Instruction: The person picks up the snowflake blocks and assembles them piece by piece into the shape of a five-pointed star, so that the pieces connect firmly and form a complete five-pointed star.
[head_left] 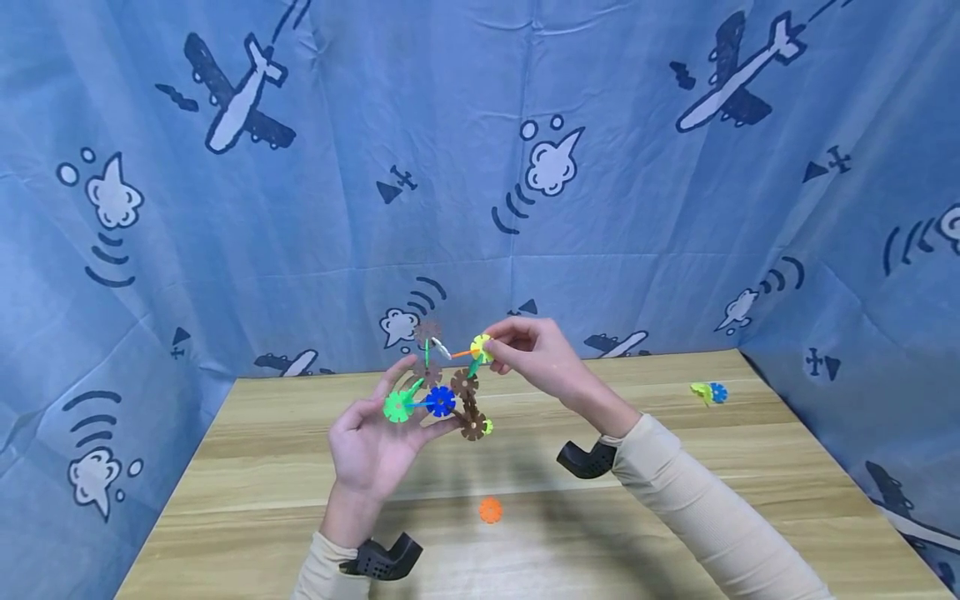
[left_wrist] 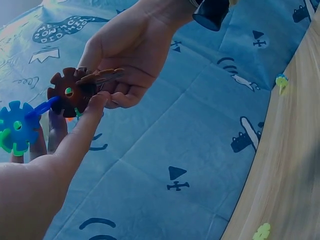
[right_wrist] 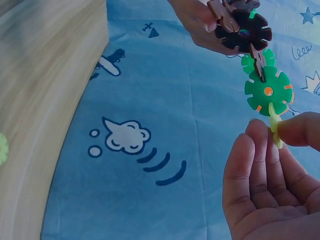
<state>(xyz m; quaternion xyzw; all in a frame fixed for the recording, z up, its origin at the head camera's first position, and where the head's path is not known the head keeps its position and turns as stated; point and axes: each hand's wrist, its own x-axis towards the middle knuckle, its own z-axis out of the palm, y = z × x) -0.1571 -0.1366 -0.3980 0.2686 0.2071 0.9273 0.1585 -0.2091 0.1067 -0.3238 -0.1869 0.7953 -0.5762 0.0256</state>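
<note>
My left hand [head_left: 375, 454] holds up a linked build of notched plastic snowflake discs, its fingers and thumb round the lower part. In the head view a green disc [head_left: 398, 407], a blue disc [head_left: 441, 402] and several brown discs [head_left: 464, 384] make up its near side. A white disc [head_left: 442, 347] and an orange disc, both edge-on, lie along its top. With thumb and fingertips my right hand [head_left: 543, 358] pinches a yellow disc [head_left: 481, 347] at the upper right corner. The right wrist view shows this yellow disc [right_wrist: 276, 131] slotted against a green disc [right_wrist: 269, 91].
Below the hands an orange disc [head_left: 491, 510] lies on the wooden table [head_left: 247, 475]. Farther right sit a yellow-green piece [head_left: 701, 392] and a blue disc [head_left: 719, 392] together. A blue patterned curtain [head_left: 465, 217] encloses the back and sides.
</note>
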